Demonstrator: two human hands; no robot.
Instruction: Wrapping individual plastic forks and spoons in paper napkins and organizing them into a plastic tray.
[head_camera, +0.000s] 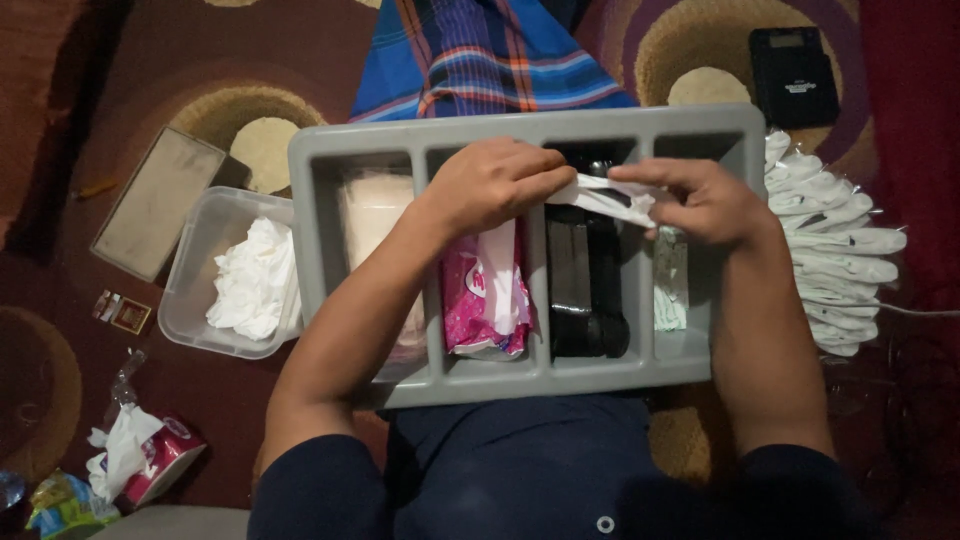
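A grey tray (520, 128) with several long compartments rests across my lap. My left hand (490, 182) and my right hand (700, 200) together pinch a small white wrapped piece (610, 198) above the tray's middle. Below it, black cutlery (585, 275) fills one compartment. Pink wet-wipe packets (485, 290) lie in the compartment under my left hand. White packets (375, 205) fill the leftmost compartment, and small pale sachets (670, 285) lie in the rightmost one.
A clear plastic tub (200, 250) of white tissues sits left of the tray, its lid (158, 200) beside it. White plastic spoons in wrap (835, 250) lie at the right. A black device (795, 75) rests on the patterned carpet. A tissue pack (150, 455) lies at lower left.
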